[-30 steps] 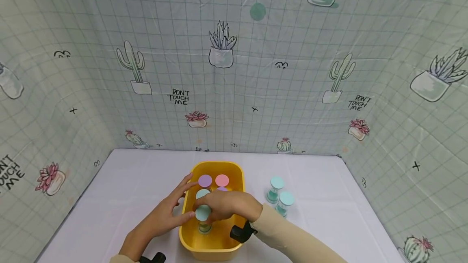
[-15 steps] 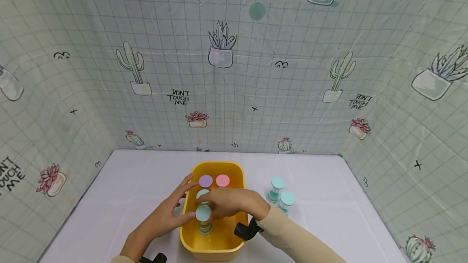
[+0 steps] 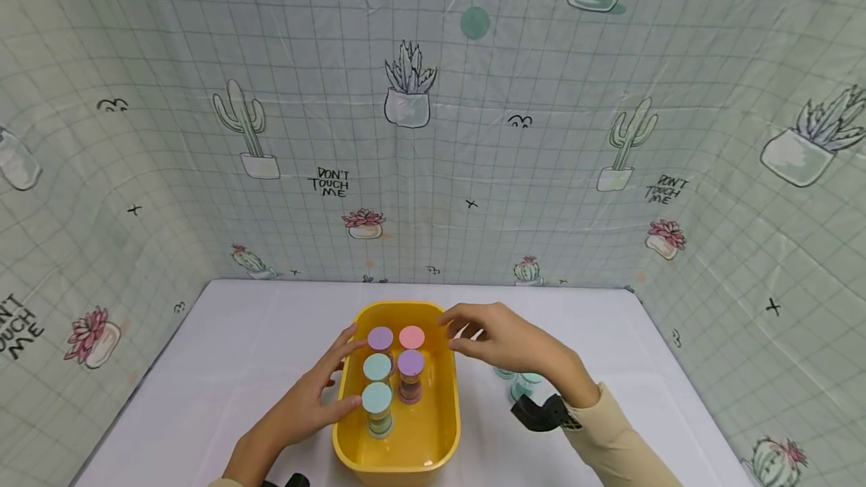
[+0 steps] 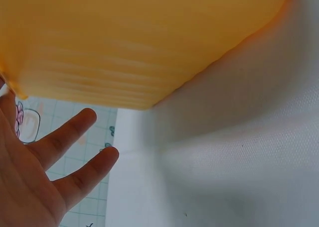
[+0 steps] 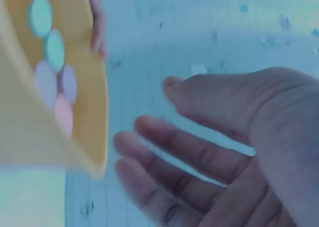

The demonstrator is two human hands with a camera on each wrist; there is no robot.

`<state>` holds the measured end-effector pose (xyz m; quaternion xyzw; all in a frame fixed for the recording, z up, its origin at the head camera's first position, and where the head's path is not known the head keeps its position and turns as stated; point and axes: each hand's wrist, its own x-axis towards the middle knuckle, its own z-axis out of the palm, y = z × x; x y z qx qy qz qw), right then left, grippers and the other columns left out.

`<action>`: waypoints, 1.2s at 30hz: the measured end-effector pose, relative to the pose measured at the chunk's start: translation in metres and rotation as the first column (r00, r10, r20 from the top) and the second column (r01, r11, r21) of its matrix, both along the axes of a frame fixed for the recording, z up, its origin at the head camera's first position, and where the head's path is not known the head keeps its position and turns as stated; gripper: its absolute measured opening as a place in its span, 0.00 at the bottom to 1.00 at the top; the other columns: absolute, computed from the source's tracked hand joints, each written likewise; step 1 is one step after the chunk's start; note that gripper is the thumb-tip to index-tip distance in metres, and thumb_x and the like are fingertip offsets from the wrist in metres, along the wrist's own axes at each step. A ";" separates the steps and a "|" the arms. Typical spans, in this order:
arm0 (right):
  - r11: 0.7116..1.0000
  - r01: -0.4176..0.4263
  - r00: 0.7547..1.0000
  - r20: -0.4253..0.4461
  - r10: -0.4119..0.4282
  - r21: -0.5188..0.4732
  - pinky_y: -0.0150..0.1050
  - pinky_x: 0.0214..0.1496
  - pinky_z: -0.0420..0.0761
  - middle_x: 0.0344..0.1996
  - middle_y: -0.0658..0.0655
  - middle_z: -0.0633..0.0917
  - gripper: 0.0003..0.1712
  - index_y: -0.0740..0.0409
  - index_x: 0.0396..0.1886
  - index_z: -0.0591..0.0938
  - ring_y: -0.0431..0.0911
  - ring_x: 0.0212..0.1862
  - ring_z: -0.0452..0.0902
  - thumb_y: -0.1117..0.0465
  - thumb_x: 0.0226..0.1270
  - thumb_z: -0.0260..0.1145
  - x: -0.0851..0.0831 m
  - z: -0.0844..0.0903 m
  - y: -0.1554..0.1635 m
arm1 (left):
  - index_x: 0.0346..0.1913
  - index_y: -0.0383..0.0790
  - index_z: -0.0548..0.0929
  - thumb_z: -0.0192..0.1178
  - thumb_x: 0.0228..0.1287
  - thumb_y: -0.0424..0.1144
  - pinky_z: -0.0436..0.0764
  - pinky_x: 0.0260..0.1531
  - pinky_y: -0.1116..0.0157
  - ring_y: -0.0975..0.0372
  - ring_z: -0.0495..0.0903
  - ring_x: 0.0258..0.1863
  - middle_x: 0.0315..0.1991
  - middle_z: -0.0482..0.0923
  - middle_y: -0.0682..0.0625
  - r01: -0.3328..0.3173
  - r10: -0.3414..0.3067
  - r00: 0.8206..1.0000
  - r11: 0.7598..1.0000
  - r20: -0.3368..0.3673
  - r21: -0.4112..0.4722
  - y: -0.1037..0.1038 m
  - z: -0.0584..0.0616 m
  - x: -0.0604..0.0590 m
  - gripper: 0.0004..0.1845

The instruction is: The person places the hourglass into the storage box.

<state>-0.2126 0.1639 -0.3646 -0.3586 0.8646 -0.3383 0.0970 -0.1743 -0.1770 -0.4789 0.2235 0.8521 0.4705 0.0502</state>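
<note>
I judge the small sand timers [image 3: 377, 399] light, top-heavy, best pinched at the cap; right hand [image 3: 504, 340] empty, fingers relaxed, left hand [image 3: 307, 404] flat against the yellow tub [image 3: 449, 427].

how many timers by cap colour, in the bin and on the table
Teal timers: 4, two in the bin at and, two on the table partly behind the right hand, one at
Purple timers: 2
Pink timer: 1
Total: 7
</note>
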 end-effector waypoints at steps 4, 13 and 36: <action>0.996 0.082 0.995 -0.060 -0.083 -0.020 0.34 0.49 0.86 0.48 0.49 0.88 0.16 0.50 0.58 0.83 0.39 0.47 0.84 0.57 0.73 0.68 -0.003 -0.001 0.034 | 0.77 0.63 0.62 0.65 0.68 0.48 0.77 0.54 0.33 0.39 0.72 0.66 0.85 0.44 0.48 -0.005 0.005 1.000 1.000 0.003 -0.002 0.000 0.000 0.000 0.37; 0.983 0.175 0.983 -0.064 -0.172 0.058 0.38 0.50 0.86 0.53 0.50 0.86 0.20 0.50 0.59 0.82 0.47 0.53 0.82 0.53 0.70 0.71 -0.014 -0.024 0.087 | 0.78 0.63 0.62 0.65 0.67 0.50 0.78 0.56 0.35 0.40 0.72 0.67 0.85 0.44 0.48 -0.019 0.019 1.000 1.000 0.016 -0.008 0.001 0.000 -0.001 0.38; 0.978 0.192 0.962 0.180 -0.203 0.077 0.54 0.61 0.83 0.64 0.65 0.79 0.30 0.59 0.67 0.76 0.62 0.63 0.78 0.49 0.71 0.68 -0.045 -0.085 0.115 | 0.78 0.63 0.61 0.64 0.68 0.48 0.78 0.54 0.34 0.38 0.71 0.67 0.85 0.43 0.47 0.005 -0.005 1.000 1.000 0.003 0.015 0.000 -0.003 -0.001 0.38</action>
